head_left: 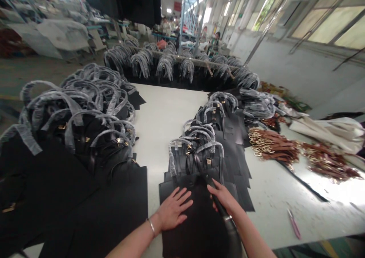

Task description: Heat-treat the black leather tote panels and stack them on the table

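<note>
My left hand (174,208) lies flat with spread fingers on a black bag panel (196,227) at the table's front edge. A silver bangle (151,226) circles its wrist. My right hand (224,199) is closed around a long black handle-like object (219,204) with a shiny metal band; its lower end is blurred, so its kind is unclear. The object's upper end reaches over the panel's top edge. Just beyond lie overlapping black bag pieces (235,163) with plastic-wrapped handles (203,130) and gold-coloured buckles.
A larger heap of black bag pieces (114,197) with wrapped handles fills the left. To the right on the white table (273,201) are brown straps with gold clasps (273,145) and pink-handled snips (293,223). More wrapped handles (167,66) hang on a rail behind.
</note>
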`<action>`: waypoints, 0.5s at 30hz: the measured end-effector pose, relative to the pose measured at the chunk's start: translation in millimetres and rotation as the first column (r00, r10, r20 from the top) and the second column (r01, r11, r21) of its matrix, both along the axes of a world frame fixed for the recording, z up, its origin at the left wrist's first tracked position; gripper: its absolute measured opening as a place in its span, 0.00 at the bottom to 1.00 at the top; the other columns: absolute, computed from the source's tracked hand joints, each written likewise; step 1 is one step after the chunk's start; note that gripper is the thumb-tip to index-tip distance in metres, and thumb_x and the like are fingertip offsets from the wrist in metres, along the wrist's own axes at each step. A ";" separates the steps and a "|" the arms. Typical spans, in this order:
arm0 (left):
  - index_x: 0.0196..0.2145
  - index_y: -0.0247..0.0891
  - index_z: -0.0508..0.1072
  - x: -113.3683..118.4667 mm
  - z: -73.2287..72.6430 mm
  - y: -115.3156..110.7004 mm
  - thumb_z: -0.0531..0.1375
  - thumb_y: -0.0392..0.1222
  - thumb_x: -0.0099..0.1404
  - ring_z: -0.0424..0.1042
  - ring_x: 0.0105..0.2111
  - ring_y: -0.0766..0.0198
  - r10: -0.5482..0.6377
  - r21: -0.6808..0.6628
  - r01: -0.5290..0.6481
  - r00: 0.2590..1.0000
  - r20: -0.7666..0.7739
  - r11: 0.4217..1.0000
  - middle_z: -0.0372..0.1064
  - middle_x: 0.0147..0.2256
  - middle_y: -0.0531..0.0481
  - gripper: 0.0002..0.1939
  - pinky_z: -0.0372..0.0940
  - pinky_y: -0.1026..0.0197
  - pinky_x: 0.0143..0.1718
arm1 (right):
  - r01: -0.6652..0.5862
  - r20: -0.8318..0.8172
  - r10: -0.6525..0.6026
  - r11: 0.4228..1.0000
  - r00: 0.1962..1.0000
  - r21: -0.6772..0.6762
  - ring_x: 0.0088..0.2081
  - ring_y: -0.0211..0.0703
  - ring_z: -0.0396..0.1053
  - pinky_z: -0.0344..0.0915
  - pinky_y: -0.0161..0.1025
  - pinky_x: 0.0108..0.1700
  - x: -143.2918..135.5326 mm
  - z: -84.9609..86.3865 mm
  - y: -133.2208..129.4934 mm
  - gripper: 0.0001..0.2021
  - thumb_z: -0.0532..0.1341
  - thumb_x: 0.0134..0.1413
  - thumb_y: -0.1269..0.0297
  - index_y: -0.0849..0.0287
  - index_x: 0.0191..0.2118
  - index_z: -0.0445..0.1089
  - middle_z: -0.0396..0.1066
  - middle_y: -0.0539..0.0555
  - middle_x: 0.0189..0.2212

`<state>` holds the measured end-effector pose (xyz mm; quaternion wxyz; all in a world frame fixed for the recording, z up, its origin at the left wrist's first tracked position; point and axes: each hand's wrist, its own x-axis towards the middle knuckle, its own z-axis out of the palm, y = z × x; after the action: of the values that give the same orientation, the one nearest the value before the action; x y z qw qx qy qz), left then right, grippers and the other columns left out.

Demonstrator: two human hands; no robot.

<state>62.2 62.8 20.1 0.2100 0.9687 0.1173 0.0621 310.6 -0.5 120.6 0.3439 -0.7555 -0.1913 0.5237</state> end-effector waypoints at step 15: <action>0.65 0.50 0.56 -35.7 18.7 26.0 0.61 0.42 0.62 0.46 0.68 0.50 -0.128 -0.109 0.119 0.989 -0.073 0.987 0.48 0.68 0.49 0.35 0.43 0.37 0.67 | 0.120 -0.073 -0.118 0.992 0.990 0.027 0.13 0.38 0.64 0.61 0.33 0.12 38.2 1.9 -26.4 0.30 0.63 0.56 0.55 0.60 0.62 0.59 0.67 0.45 0.18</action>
<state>26.5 88.7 38.9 0.2590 0.9634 0.0684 0.0041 348.7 -27.0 122.5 0.3927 -0.7410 -0.1416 0.5259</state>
